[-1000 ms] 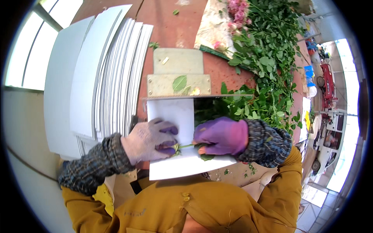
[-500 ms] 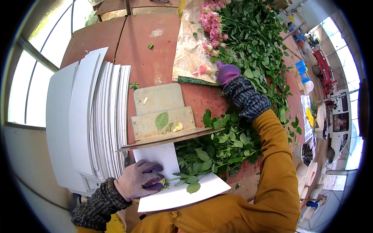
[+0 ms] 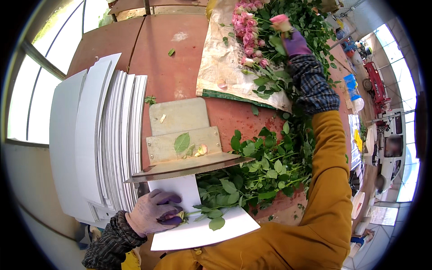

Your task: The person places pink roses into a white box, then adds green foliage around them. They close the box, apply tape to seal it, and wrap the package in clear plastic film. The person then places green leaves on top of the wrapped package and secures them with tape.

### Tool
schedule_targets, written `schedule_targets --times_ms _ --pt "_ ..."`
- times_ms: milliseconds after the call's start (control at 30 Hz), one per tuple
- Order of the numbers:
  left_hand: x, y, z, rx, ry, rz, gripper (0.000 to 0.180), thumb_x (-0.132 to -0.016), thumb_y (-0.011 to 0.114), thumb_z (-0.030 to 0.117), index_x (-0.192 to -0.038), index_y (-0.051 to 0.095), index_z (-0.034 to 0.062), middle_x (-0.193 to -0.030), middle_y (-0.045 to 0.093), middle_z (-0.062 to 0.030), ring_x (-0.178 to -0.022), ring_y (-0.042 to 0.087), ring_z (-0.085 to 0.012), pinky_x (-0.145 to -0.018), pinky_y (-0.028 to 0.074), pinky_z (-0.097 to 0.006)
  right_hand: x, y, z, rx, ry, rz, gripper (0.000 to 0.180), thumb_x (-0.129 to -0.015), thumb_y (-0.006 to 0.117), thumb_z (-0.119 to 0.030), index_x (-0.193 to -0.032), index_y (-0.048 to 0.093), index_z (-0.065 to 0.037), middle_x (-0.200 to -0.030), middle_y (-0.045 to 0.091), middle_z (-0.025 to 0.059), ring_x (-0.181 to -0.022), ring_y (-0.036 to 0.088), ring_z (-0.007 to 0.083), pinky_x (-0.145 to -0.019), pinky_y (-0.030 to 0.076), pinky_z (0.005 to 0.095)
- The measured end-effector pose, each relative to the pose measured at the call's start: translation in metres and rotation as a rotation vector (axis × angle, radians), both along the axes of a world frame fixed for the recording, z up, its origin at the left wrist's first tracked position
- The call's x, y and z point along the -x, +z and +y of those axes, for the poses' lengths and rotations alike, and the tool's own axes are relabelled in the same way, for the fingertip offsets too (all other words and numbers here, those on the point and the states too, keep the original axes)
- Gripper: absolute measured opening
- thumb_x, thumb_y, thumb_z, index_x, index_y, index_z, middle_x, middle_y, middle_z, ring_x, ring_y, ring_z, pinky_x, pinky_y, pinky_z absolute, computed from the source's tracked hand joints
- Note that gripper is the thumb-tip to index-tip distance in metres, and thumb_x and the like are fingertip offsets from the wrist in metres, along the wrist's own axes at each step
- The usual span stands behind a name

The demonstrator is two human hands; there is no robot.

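Observation:
My left hand (image 3: 157, 210), in a pale glove with purple fingers, is closed on a rose (image 3: 181, 215) over a white cardboard sheet (image 3: 211, 231). The rose's head is mostly hidden by the fingers, and its leafy stem runs off to the right. At the far right my right hand (image 3: 297, 43), in a purple glove, grips a pink rose (image 3: 281, 22) just below its bloom. Beside that hand, a heap of pink roses (image 3: 245, 28) with dense green leaves lies on a stained paper sack (image 3: 216, 67).
A metal stand (image 3: 180, 121) with a raised edge crosses the middle of the reddish table (image 3: 164, 49). Tall stacked white cardboard sheets (image 3: 92, 135) stand at left. Leafy stems (image 3: 270, 166) lie right of the stand. A red machine (image 3: 375, 83) and a white vehicle (image 3: 392, 153) are farther right.
My right hand has moved away from me and to the right, lifting a pink rose over the leaves. The left hand keeps its grip on the cardboard. The view has shifted slightly.

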State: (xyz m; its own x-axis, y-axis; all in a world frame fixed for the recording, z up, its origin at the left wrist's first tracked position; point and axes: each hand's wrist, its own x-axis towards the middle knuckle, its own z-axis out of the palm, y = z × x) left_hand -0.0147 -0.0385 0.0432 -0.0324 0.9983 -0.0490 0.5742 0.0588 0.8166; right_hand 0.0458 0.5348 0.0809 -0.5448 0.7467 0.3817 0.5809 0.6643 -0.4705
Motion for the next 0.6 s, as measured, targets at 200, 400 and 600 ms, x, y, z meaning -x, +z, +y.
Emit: schedule_targets --times_ms 200,400,600 --pt "0.0 0.005 0.002 0.045 -0.021 0.023 0.021 -0.065 0.077 0.022 -0.081 0.07 0.0106 -0.101 0.063 -0.0041 -0.087 0.06 -0.022 -0.075 0.053 -0.033 -0.001 0.038 -0.029 -0.078 -0.001 -0.853 0.038 -0.09 0.054 -0.033 -0.115 0.061 -0.006 -0.105 0.065 0.0191 -0.096 0.063 0.0315 -0.089 0.048 0.0391" --pt "-0.004 0.006 -0.003 0.057 0.026 0.014 0.021 -0.063 0.081 0.021 -0.072 0.068 0.0092 -0.102 0.064 -0.0058 -0.088 0.06 -0.024 -0.077 0.051 -0.034 0.016 -0.1 -0.024 0.147 -0.067 -0.953 0.037 -0.088 0.056 -0.027 -0.121 0.059 -0.011 -0.125 0.057 0.0164 -0.113 0.057 0.0287 -0.099 0.045 0.0379" --pt "-0.008 0.007 -0.006 0.041 0.025 0.024 0.02 -0.063 0.081 0.02 -0.073 0.067 0.0088 -0.103 0.063 -0.0071 -0.091 0.059 -0.0252 -0.079 0.05 -0.035 -0.038 -0.03 0.005 0.046 -0.181 -0.396 0.042 -0.085 0.06 -0.038 -0.112 0.062 -0.007 -0.103 0.065 0.0212 -0.098 0.062 0.0362 -0.085 0.049 0.0422"
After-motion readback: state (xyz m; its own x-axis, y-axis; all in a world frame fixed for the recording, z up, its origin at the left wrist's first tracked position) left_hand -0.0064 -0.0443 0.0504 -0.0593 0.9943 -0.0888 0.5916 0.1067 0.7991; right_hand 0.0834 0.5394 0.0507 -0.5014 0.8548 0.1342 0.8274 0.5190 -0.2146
